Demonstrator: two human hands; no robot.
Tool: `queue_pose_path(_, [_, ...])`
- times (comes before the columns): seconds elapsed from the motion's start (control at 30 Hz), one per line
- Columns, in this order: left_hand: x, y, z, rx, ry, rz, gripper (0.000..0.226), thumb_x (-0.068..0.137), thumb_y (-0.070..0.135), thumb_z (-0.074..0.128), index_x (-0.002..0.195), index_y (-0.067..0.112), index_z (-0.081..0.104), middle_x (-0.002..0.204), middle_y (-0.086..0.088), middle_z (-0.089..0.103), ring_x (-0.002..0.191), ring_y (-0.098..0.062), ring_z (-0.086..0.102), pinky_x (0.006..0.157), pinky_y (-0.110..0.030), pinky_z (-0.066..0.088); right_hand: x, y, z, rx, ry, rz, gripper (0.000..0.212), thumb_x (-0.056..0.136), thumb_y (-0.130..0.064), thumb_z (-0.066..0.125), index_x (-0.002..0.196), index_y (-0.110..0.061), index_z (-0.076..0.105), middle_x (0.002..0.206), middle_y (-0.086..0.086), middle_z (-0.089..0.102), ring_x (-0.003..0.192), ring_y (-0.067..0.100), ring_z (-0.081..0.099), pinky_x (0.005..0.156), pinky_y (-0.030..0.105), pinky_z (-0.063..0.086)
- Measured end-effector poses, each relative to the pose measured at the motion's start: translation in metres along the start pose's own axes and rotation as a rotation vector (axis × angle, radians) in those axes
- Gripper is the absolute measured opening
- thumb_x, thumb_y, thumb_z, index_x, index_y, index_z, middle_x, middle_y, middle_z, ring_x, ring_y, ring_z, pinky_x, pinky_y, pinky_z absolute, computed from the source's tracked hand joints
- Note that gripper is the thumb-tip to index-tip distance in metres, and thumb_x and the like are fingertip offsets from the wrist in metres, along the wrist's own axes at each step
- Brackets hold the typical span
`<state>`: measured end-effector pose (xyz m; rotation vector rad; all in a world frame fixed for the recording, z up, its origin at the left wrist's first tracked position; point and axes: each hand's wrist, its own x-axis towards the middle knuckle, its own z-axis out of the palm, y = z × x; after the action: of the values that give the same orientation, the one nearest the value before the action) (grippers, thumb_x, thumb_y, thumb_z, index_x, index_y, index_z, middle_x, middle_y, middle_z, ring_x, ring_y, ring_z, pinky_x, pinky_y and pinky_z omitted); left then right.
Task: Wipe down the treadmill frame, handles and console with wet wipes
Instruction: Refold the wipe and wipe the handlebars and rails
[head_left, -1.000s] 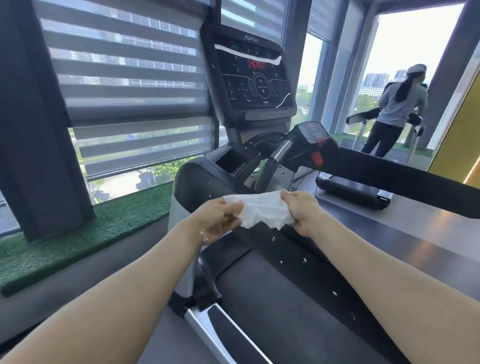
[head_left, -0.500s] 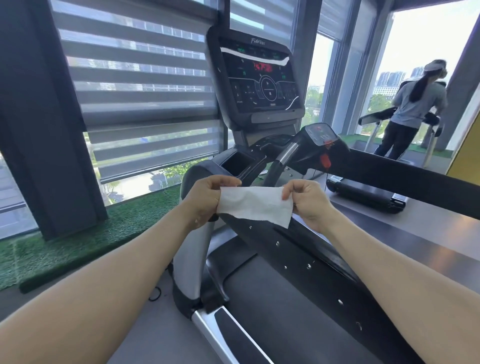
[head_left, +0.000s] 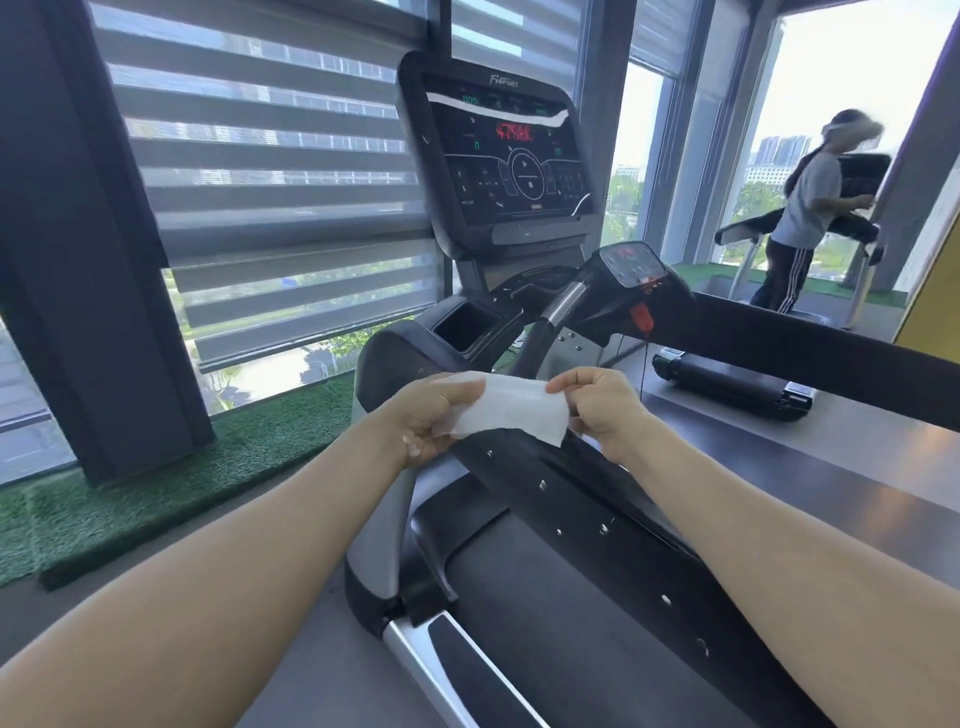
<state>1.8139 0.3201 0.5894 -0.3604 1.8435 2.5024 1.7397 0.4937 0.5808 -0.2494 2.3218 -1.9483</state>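
A white wet wipe (head_left: 506, 408) is stretched flat between both hands in front of the treadmill. My left hand (head_left: 431, 415) pinches its left end and my right hand (head_left: 602, 402) pinches its right end. Behind them stands the black treadmill: the lit console (head_left: 511, 156) up high, a small control pod (head_left: 631, 265) on the handlebar, a chrome-and-black handle (head_left: 550, 317), a cup-holder tray (head_left: 465, 325), the grey left upright (head_left: 382, 519) and the long black side rail (head_left: 587, 525). The wipe hangs just above the rail's near end and touches none of the frame.
The belt deck (head_left: 571, 623) runs below my arms. Window blinds (head_left: 270, 171) and a green turf strip (head_left: 156, 478) lie to the left. At the right a person (head_left: 810, 208) walks on another treadmill, with a further folded treadmill base (head_left: 727, 384) on the grey floor.
The crumpled wipe has been pulled open and stretched flat between my hands. Both hands rose slightly and the view tilted up toward the console.
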Motion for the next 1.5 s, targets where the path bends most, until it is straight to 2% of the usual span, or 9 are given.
queue_pose_path(0.3, [0.004,-0.011,0.019,0.234,0.236,0.176,0.006,0.094,0.007,0.056,0.090,0.008,0.060,0.082,-0.012,0.061,0.068,-0.021,0.056,0.055,-0.026,0.051,-0.019,-0.004,0.034,0.186,-0.318,0.147,0.021,0.101,-0.018,0.045,0.089,-0.005,0.058,0.084,0.010,0.061,0.070,0.017,0.058,0.062,0.022,0.052])
queue_pose_path(0.37, [0.001,-0.014,0.023,0.240,0.196,0.154,0.012,0.096,0.011,0.054,0.086,0.012,0.060,0.085,-0.015,0.064,0.071,-0.027,0.058,0.049,-0.026,0.054,-0.021,-0.006,0.039,0.292,-0.309,0.198,0.024,0.101,-0.019,0.042,0.097,-0.002,0.058,0.085,0.011,0.063,0.071,0.021,0.061,0.059,0.027,0.053])
queue_pose_path(0.47, [0.005,-0.016,0.023,0.220,0.182,0.151,0.008,0.094,0.013,0.057,0.087,0.011,0.060,0.092,-0.017,0.064,0.080,-0.031,0.061,0.077,-0.048,0.057,-0.019,-0.009,0.040,0.406,-0.221,0.219,0.029,0.101,-0.011,0.040,0.117,0.008,0.054,0.095,0.017,0.064,0.075,0.026,0.062,0.059,0.033,0.052])
queue_pose_path(0.63, [0.014,-0.019,0.020,0.205,0.320,0.128,0.028,0.082,0.020,0.074,0.101,0.009,0.057,0.109,-0.013,0.063,0.094,-0.024,0.063,0.070,-0.031,0.054,-0.016,-0.018,0.031,0.570,-0.142,0.224,0.030,0.102,-0.005,0.034,0.125,0.006,0.049,0.121,0.024,0.057,0.100,0.037,0.058,0.077,0.046,0.049])
queue_pose_path(0.77, [0.014,-0.021,0.029,0.025,0.148,-0.029,0.017,0.088,0.023,0.066,0.097,0.008,0.063,0.095,-0.006,0.068,0.089,-0.016,0.064,0.082,-0.032,0.053,-0.011,-0.019,0.027,0.579,-0.161,0.172,0.030,0.102,-0.008,0.034,0.126,0.004,0.049,0.127,0.025,0.056,0.078,0.025,0.059,0.073,0.042,0.050])
queue_pose_path(1.07, [0.015,-0.018,0.033,-0.044,0.154,0.099,0.012,0.093,-0.002,0.053,0.083,0.004,0.054,0.062,-0.001,0.060,0.060,-0.008,0.059,0.056,-0.016,0.054,-0.004,-0.007,0.010,0.418,-0.262,-0.001,0.024,0.086,0.017,0.051,0.085,-0.004,0.064,0.076,0.007,0.067,0.067,0.019,0.063,0.058,0.024,0.058])
queue_pose_path(1.2, [0.016,-0.021,0.035,-0.471,0.223,0.073,0.011,0.094,0.007,0.054,0.091,-0.002,0.059,0.079,-0.008,0.059,0.065,-0.010,0.056,0.055,-0.016,0.055,0.000,-0.005,0.021,0.361,-0.196,-0.109,0.030,0.079,0.018,0.060,0.065,-0.008,0.068,0.062,0.005,0.067,0.062,0.021,0.061,0.062,0.026,0.055])
queue_pose_path(1.33, [0.011,-0.030,0.039,-0.675,0.114,0.026,0.051,0.085,0.047,0.062,0.100,-0.002,0.059,0.082,-0.012,0.062,0.076,-0.019,0.064,0.064,-0.025,0.059,0.006,-0.002,0.030,0.243,-0.086,-0.206,0.025,0.077,0.014,0.064,0.068,-0.009,0.070,0.066,0.000,0.065,0.059,0.009,0.060,0.056,0.014,0.051])
queue_pose_path(1.5, [0.021,-0.038,0.036,-0.556,0.292,0.047,0.015,0.091,0.011,0.060,0.101,0.000,0.061,0.068,-0.008,0.065,0.056,-0.013,0.065,0.054,-0.021,0.055,0.011,0.013,0.039,-0.065,-0.130,-0.362,0.021,0.079,0.008,0.061,0.084,-0.008,0.075,0.070,-0.010,0.063,0.065,0.000,0.058,0.062,0.011,0.047])
